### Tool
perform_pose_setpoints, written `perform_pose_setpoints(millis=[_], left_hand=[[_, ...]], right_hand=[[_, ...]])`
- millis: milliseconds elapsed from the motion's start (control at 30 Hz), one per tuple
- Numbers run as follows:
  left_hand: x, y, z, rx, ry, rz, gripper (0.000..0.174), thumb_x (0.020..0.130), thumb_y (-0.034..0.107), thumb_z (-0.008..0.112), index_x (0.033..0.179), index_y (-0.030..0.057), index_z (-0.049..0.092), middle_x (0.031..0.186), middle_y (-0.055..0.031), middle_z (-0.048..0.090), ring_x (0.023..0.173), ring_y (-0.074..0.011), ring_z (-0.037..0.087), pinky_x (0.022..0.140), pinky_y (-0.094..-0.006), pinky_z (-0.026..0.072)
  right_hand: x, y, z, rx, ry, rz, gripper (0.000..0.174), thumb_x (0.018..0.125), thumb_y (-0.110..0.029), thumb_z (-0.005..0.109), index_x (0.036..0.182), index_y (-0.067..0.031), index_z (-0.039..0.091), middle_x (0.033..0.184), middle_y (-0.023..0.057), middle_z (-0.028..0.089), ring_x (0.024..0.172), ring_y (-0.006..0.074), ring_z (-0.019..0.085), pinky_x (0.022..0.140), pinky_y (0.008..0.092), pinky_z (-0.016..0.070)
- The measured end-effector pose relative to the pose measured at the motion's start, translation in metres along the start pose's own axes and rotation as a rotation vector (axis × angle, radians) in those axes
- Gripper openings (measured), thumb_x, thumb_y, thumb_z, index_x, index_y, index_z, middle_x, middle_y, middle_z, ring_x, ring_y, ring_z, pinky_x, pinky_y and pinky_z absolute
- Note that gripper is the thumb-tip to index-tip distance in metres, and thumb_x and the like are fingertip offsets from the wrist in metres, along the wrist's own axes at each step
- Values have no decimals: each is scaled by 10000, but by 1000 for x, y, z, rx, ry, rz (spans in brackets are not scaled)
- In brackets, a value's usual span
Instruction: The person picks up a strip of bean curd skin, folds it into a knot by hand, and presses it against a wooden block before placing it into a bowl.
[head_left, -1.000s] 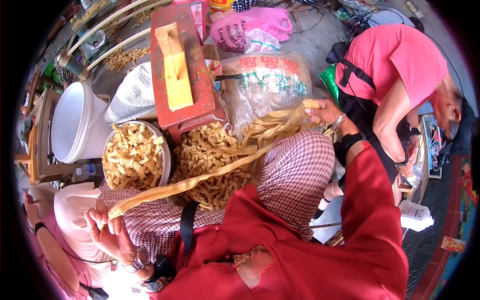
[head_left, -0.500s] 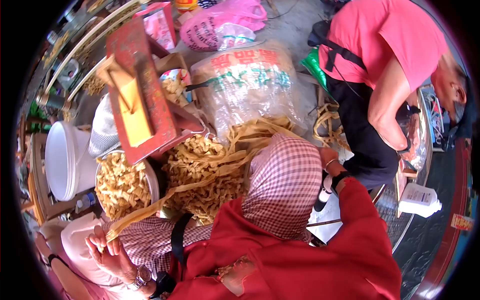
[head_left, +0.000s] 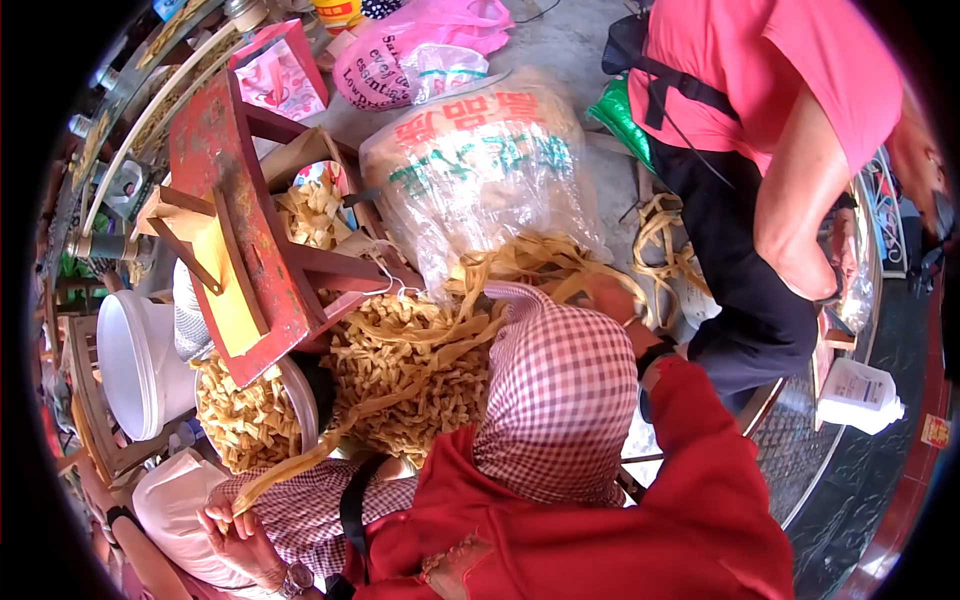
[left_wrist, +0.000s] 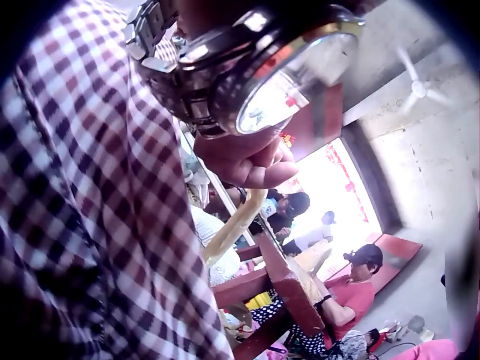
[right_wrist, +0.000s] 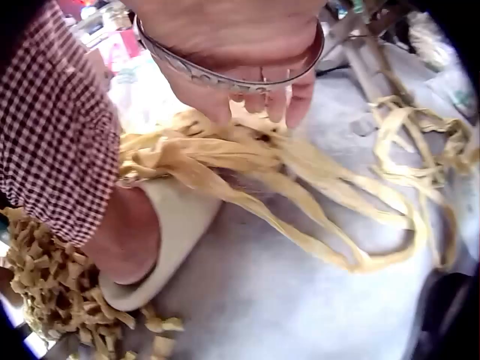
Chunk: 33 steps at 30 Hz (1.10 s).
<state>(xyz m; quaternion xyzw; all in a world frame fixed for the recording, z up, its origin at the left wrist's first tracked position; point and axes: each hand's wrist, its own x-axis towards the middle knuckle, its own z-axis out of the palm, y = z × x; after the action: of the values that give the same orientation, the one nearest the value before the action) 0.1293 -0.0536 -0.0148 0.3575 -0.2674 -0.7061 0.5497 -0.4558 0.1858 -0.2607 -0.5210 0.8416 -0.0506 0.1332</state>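
In the head view my left hand (head_left: 240, 545), with a watch on its wrist, pinches one end of a long, flat tan strip (head_left: 300, 462). The strip runs up over a heap of short, knotted-looking tan pieces (head_left: 410, 375). The left wrist view shows fingers and thumb curled on that strip (left_wrist: 236, 229). Beyond the checked-cloth knee, my right hand (head_left: 605, 295) is over a bundle of long tan strips (head_left: 530, 262). In the right wrist view the fingers (right_wrist: 296, 105) hang loosely down, fingertips right at the bundle (right_wrist: 217, 154).
A red wooden bench (head_left: 205, 130) with a yellow block (head_left: 228, 285) stands beside a basin of tan pieces (head_left: 240, 415) and a white bucket (head_left: 120, 365). Behind the bundle is a clear plastic sack (head_left: 480, 170). A person in pink (head_left: 770, 80) bends at the right; loose strips (head_left: 660, 245) lie nearby.
My right hand let go of the raised strips, dropped beside the knee, then moved left over the bundle. The left hand keeps its pinch and sits lower in view. The head view has shifted.
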Motion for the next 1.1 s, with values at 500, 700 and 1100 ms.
perform_pose_setpoints(millis=[500, 700, 1100], left_hand=[[-46, 32, -24, 416, 529, 243, 325, 1008, 243, 334, 877, -12, 486, 785, -67, 450, 504, -102, 291, 441, -208, 311], [-43, 44, -55, 252, 344, 147, 293, 965, 284, 417, 905, 17, 523, 766, -91, 498, 506, -132, 337, 446, -247, 333], [-32, 46, -54, 372, 290, 172, 275, 988, 237, 401, 919, -10, 498, 788, -66, 476, 495, -93, 324, 419, -204, 313]], right_hand=[[121, -98, 83, -145, 178, -552, 253, 850, -193, 494, 1055, -66, 571, 1065, 61, 586, 1052, 212, 513, 900, 399, 370], [145, -109, 106, -206, -83, -188, 370, 931, -231, 367, 1274, -139, 470, 1353, 124, 455, 1303, 317, 338, 913, 562, 295], [173, -97, 87, -296, -138, -156, 306, 915, -208, 404, 1186, -171, 540, 1053, 100, 632, 1118, 288, 479, 926, 534, 269]])
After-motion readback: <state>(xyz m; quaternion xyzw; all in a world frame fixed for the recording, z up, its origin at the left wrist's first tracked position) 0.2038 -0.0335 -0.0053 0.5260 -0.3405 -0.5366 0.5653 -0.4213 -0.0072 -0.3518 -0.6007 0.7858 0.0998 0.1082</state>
